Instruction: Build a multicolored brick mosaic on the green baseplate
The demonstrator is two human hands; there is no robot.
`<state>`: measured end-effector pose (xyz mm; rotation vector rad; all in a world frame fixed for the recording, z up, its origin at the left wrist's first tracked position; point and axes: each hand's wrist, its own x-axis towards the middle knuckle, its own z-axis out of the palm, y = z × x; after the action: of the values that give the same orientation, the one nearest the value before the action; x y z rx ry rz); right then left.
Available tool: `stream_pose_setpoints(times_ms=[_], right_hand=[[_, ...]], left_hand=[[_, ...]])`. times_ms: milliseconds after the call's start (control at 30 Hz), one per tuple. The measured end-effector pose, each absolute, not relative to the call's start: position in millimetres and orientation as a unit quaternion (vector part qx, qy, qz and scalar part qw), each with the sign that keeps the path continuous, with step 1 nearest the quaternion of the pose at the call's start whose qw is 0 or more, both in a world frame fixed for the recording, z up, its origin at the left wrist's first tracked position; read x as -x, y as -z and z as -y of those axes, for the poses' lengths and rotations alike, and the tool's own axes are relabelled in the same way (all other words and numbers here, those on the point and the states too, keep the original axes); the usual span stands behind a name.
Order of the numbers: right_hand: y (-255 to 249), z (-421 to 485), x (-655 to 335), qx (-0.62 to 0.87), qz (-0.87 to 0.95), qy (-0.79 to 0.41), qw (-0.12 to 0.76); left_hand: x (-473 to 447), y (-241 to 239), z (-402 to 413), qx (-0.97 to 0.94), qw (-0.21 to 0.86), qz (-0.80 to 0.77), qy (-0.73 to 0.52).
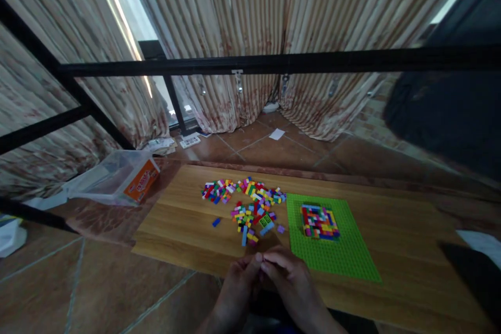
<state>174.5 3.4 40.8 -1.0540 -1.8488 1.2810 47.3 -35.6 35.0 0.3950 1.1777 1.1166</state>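
My left hand (238, 283) and my right hand (288, 277) meet fingertip to fingertip over the near edge of a low wooden board (188, 222). Both pinch something small I cannot make out. Just beyond them lies a pile of small coloured bricks (250, 203). To the right of the pile sits a green baseplate (332, 250) with a multicoloured block of bricks (319, 221) built on it. A single blue brick (216, 222) lies apart on the left.
A clear plastic box with an orange label (121, 177) lies on its side at the left. Black metal bars (274, 62) cross in front of striped curtains. Papers (190, 141) lie on the tiled floor. A dark shape (450, 115) fills the right.
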Motion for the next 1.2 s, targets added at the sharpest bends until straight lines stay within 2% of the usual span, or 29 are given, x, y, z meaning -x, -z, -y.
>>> stream_pose_setpoints(times_ms=[233,500,633,867,1200], right_hand=[[-31,16,-206,0.446,0.694,-0.385,0.414],[-39,22,-253,0.544,0.478,-0.494,0.482],[-26,25,-288,0.573,0.437,-0.503,0.477],[-15,3,-321,0.598,0.516,-0.402,0.463],[-12,-32,-287,0.570,0.484,-0.446,0.491]], left_hand=[[-88,-27,37,-0.155,0.675,-0.518,-0.502],[-119,-30,46,-0.235,0.681,-0.551,-0.421],[-126,-27,49,-0.205,0.700,-0.556,-0.397],[-122,-45,45,-0.157,0.704,-0.532,-0.443],[-99,-42,11,-0.149,0.677,-0.527,-0.491]])
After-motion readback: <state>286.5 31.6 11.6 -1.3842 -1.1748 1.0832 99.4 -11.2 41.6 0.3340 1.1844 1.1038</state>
